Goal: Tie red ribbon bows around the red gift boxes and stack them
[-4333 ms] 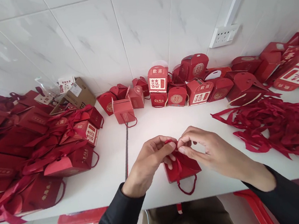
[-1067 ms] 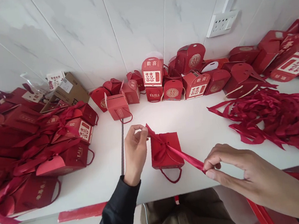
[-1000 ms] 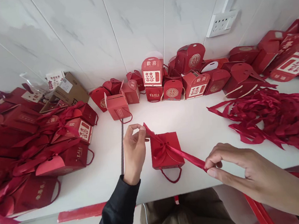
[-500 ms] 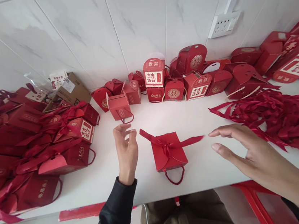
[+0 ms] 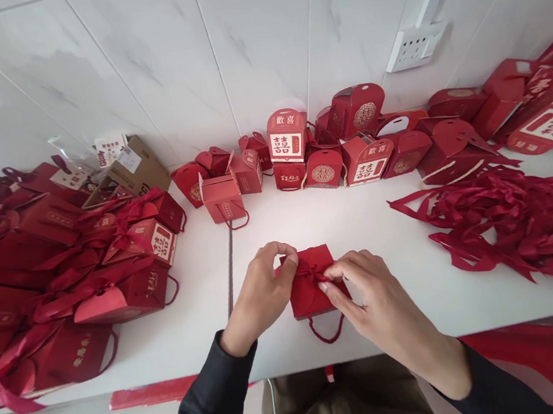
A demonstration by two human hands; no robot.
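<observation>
A red gift box [image 5: 314, 300] lies on the white table in front of me, its cord handle [image 5: 329, 339] looping toward the near edge. Dark red ribbon [image 5: 311, 272] is knotted over the middle of its top. From the left, my left hand [image 5: 268, 282] closes thumb and finger at the ribbon's left side. My right hand [image 5: 361, 284] pinches the ribbon on the right of the knot. Both ribbon tails are partly covered by my hands.
Finished-looking boxes with ribbons [image 5: 115, 287] are heaped at the left, a cardboard carton [image 5: 133, 167] behind them. Several red boxes [image 5: 323, 166] line the wall. A pile of loose ribbons [image 5: 509, 212] lies at right, below a wall socket [image 5: 417, 47].
Both hands have come inward from either side of the box onto its ribbon. The ribbon tails, spread out and free before, are now between my fingers.
</observation>
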